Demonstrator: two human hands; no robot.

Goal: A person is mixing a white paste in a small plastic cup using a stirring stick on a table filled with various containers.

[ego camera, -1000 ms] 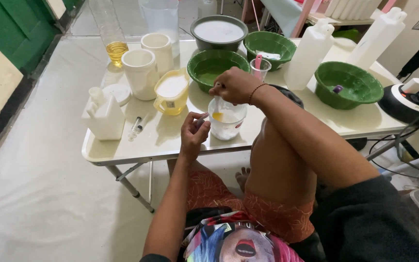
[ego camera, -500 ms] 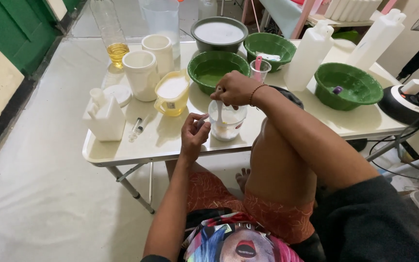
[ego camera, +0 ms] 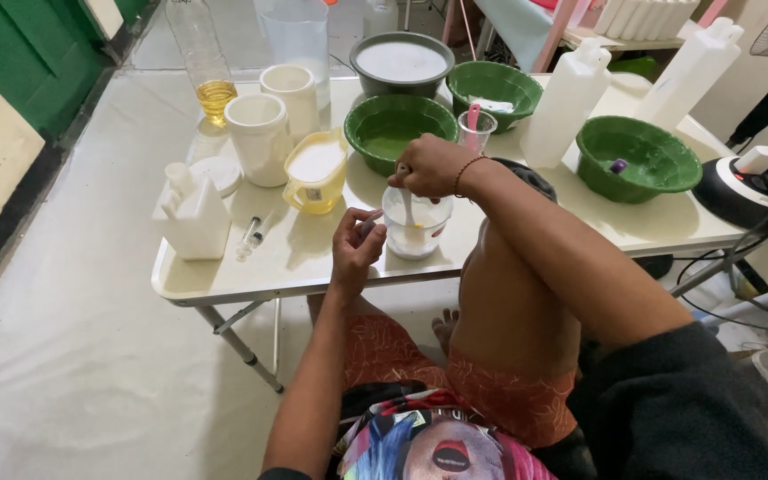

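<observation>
Over the clear cup (ego camera: 415, 233) of pale liquid, right hand (ego camera: 428, 165) pinches a spoon (ego camera: 407, 203), left hand (ego camera: 355, 252) loosely curled

The handle of the white stirrer (ego camera: 409, 206) is covered by the right hand (ego camera: 428, 165), and its lower end is blurred inside the clear cup (ego camera: 416, 226). What is pinched in the left hand (ego camera: 355, 252) is too small to be told. The tall clear bottle (ego camera: 199, 55) and the clear jug (ego camera: 295, 34) are cut off by the top edge. The black appliance (ego camera: 748, 191) is partly cropped at the right edge.
</observation>
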